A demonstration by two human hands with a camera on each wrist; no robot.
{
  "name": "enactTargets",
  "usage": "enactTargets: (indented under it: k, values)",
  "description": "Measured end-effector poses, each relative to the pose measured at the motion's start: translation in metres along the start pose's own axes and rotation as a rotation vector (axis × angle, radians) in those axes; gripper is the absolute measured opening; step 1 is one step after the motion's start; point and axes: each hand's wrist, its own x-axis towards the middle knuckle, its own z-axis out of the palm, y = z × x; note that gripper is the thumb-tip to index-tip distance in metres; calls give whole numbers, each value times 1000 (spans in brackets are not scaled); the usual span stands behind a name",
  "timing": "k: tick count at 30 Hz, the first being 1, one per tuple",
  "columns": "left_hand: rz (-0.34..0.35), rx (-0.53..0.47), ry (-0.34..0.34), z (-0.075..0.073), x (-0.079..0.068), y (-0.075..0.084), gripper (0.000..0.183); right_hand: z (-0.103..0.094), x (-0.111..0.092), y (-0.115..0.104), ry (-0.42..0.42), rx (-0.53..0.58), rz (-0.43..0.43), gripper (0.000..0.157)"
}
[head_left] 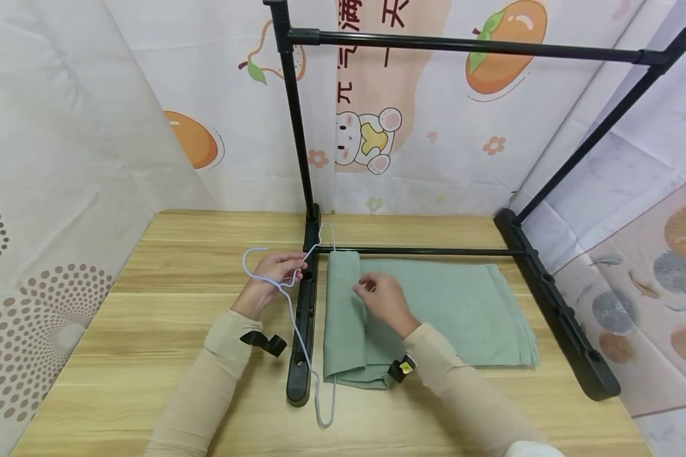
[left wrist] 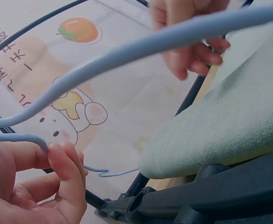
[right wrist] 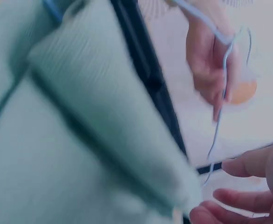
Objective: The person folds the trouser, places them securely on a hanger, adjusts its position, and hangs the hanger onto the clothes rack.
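Observation:
My left hand (head_left: 270, 276) pinches a pale blue wire hanger (left wrist: 127, 57) near its hook, between thumb and fingers. The hanger is tilted up over the rack's left foot. A green folded cloth (head_left: 451, 311) lies flat on the table, and its left end is turned over the hanger's lower bar. That bar is mostly hidden under the fold; its ends stick out at the front and back. My right hand (head_left: 389, 303) hovers over the cloth by the fold, fingers loosely bent. Thumb and fingers stand apart with nothing between them in the right wrist view.
A black rack stands around the cloth, with a left foot (head_left: 298, 374), a right foot (head_left: 571, 343), a low crossbar (head_left: 434, 252) behind the cloth and a high top bar (head_left: 463, 46). Printed curtains (head_left: 251, 171) enclose the wooden table (head_left: 148, 317).

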Motion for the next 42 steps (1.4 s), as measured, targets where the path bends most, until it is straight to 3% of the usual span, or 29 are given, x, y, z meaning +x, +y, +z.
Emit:
enactTargets:
  k: [4, 9, 11, 18, 25, 34, 42]
  values:
    - [7, -3, 0, -1, 0, -1, 40, 3, 5, 18, -76, 78, 118, 33]
    - [-8, -8, 6, -1, -1, 0, 40, 15, 5, 27, -249, 296, 297, 51]
    - [-13, -7, 4, -1, -1, 0, 41, 20, 4, 27, -290, 368, 329, 52]
    - [-8, -9, -10, -1, -1, -2, 41, 26, 3, 6, -299, 475, 265, 25]
    - [33, -57, -52, 0, -2, 2, 42, 12, 4, -33, -256, 522, 174, 25]
    - [31, -58, -82, 3, -9, 11, 43, -1, 1, -59, -207, 646, 204, 30]
    - [105, 24, -75, 7, -15, 20, 41, -22, 2, -87, -211, 769, 178, 33]
